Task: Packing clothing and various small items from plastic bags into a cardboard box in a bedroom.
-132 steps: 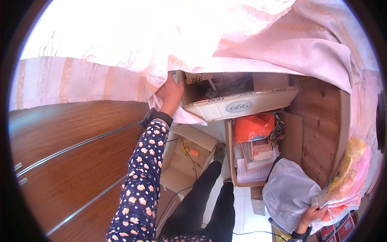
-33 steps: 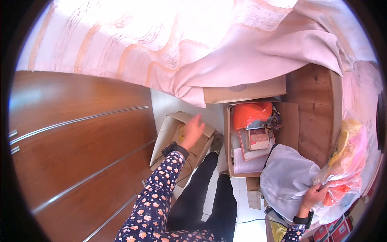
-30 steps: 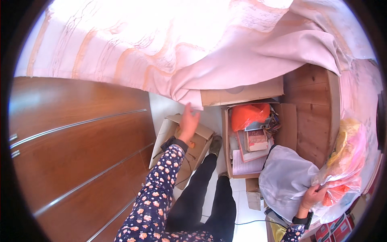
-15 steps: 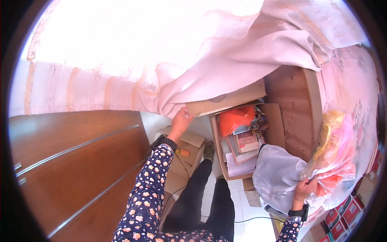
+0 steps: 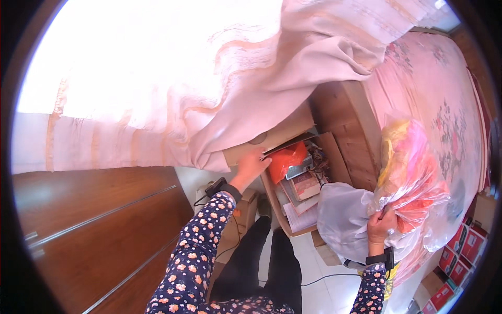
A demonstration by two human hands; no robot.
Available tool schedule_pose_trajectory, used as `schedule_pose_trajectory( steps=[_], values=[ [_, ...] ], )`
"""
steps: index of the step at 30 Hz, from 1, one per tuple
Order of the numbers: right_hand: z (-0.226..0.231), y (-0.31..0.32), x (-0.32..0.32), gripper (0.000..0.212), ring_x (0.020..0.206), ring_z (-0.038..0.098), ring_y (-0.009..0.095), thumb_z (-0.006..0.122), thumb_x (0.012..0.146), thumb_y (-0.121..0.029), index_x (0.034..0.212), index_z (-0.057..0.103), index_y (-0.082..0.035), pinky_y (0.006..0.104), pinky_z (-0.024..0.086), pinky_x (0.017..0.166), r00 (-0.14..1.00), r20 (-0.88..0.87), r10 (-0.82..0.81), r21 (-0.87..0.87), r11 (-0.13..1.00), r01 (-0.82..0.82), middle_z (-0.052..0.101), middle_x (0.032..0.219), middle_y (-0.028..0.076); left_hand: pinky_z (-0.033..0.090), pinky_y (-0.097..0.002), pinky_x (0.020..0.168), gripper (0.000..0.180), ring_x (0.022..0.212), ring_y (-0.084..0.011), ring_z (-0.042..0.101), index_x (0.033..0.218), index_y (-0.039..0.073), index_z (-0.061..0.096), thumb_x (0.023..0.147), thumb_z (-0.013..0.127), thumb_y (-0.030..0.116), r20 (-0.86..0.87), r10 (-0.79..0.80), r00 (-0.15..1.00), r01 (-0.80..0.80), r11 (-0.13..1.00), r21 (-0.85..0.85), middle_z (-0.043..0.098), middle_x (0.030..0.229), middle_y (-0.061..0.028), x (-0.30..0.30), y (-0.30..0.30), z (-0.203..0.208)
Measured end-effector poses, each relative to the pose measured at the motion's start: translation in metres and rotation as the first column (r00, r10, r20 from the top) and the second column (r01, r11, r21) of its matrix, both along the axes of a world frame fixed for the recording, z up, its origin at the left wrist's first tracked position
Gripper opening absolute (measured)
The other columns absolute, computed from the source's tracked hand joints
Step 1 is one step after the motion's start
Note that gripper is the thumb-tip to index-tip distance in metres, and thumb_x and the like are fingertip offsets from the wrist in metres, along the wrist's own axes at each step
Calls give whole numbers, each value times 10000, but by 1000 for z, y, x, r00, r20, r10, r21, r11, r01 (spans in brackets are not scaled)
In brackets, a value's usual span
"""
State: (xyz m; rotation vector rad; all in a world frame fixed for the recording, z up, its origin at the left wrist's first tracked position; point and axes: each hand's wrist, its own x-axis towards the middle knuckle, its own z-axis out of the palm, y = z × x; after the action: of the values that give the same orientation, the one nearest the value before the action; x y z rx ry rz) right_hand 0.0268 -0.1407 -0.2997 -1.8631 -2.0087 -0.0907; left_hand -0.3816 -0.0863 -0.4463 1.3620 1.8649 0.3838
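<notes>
My right hand (image 5: 381, 226) is closed round the gathered neck of a clear plastic bag (image 5: 410, 172) filled with yellow, pink and red pieces. My left hand (image 5: 252, 167) has bent fingers at the edge of a cardboard flap (image 5: 282, 130), beside a red plastic bag (image 5: 288, 159); its fingertips are partly hidden. The open cardboard box (image 5: 316, 228) holds the red bag, books (image 5: 304, 186), papers (image 5: 303, 216) and a bundle of cables (image 5: 320, 163). Against the box's right side lies a whitish sack (image 5: 342, 212), next to my right hand.
A pink curtain (image 5: 246, 115) hangs over the flap. On the left stands a brown wooden cabinet (image 5: 99, 209). To the right is a bed with a pink flowered cover (image 5: 429, 78). Red boxes (image 5: 463, 256) are stacked at lower right. A cable (image 5: 329, 276) crosses the tiled floor.
My left hand has shifted from the flap's corner rightward along its edge, closer to the red bag. My right hand still grips the clear bag. The whole view has turned somewhat.
</notes>
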Motion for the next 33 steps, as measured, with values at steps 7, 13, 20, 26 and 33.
schedule_pose_trajectory(
  steps=[7, 13, 20, 26, 33],
  values=[
    [-1, 8, -3, 30, 542, 489, 355, 518, 770, -21, 794, 511, -6, 427, 395, 512, 998, 37, 56, 94, 994, -59, 470, 617, 146, 450, -412, 896, 762, 1157, -308, 479, 1339, 130, 412, 676, 716, 350, -241, -216, 946, 228, 973, 23, 458, 1299, -132, 88, -2, -43],
    [2, 2, -3, 91, 580, 502, 392, 506, 788, -51, 838, 529, 20, 436, 403, 537, 1000, -14, 24, 2, 1000, -24, 495, 650, 180, 495, -460, 755, 315, 948, -334, 603, 1064, 115, 605, 759, 585, 195, -358, -203, 911, 163, 977, -137, 621, 1052, -156, 95, -28, -100],
    [6, 0, 1, 56, 563, 505, 365, 533, 788, -30, 833, 542, 2, 425, 406, 527, 999, -36, 35, 4, 999, -35, 500, 637, 165, 491, -469, 679, 201, 762, -370, 629, 892, 73, 636, 759, 548, 196, 43, -361, 932, 359, 893, -271, 634, 787, -194, 104, -157, -55],
    [4, -1, 0, 21, 554, 503, 358, 542, 788, -26, 787, 524, -15, 436, 398, 514, 999, -29, 42, 59, 997, -40, 497, 625, 160, 504, -354, 763, 265, 877, -261, 634, 1104, 98, 603, 873, 527, 204, 350, 62, 935, 65, 938, -340, 650, 941, -137, 113, -245, -36],
    [-1, -1, 6, 70, 569, 522, 368, 555, 773, -80, 778, 500, -38, 466, 411, 519, 999, 9, 46, 108, 993, -47, 517, 631, 167, 509, -346, 837, 317, 984, -182, 606, 1206, 67, 510, 893, 526, 119, 610, 764, 210, -341, 642, -687, 614, 1095, -48, 107, -226, 52]
  ],
)
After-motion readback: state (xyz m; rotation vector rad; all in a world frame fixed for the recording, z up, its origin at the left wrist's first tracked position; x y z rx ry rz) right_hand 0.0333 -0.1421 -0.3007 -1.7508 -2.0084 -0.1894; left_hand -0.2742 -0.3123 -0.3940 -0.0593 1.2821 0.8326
